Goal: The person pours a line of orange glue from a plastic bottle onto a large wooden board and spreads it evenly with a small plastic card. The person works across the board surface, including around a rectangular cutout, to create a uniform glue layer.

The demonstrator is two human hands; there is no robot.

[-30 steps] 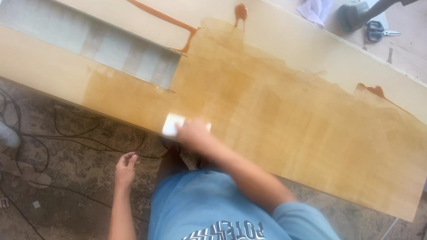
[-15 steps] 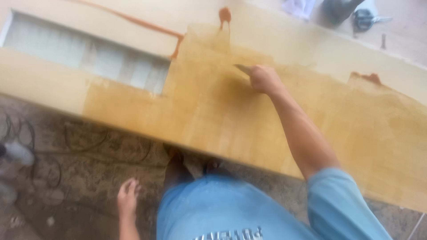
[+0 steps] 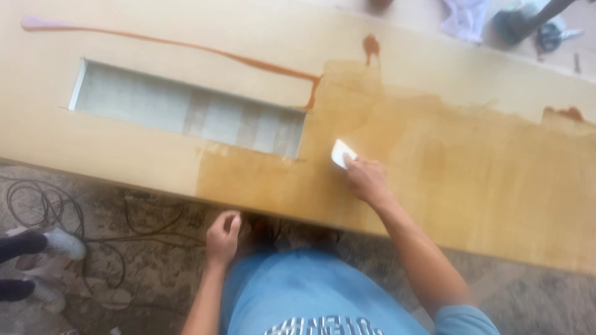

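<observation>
right hand (image 3: pixel 367 180) out over the long wooden board (image 3: pixel 124 155), fingers closed on a small white spreader (image 3: pixel 341 152), its blade pressed flat on the wet surface just right of the rectangular cutout (image 3: pixel 186 116). left hand (image 3: pixel 222 234) down below the board's near edge, loosely curled, fingers folded in, holding nothing visible, not touching the board as far as can be told. spreader sitting near the middle of the board, closer to the near edge than the far one, right at the border between bare pale wood and the darker amber glue coat (image 3: pixel 447 167). amber coat covering the right part of the board from the spreader out toward the right end, plus a strip along the near edge under the cutout's right corner. thin brown glue line (image 3: pixel 186 46) running from the far left corner along the far side, then dropping beside the cutout's right end. small brown blob (image 3: pixel 370 44) near the far edge, another at the right end. black cables (image 3: pixel 62 211) on the floor under the near left edge. white shoe (image 3: pixel 62 243) of another person at lower left. scissors (image 3: pixel 549 37) and a crumpled cloth (image 3: pixel 462 17) beyond the far right corner.
</observation>
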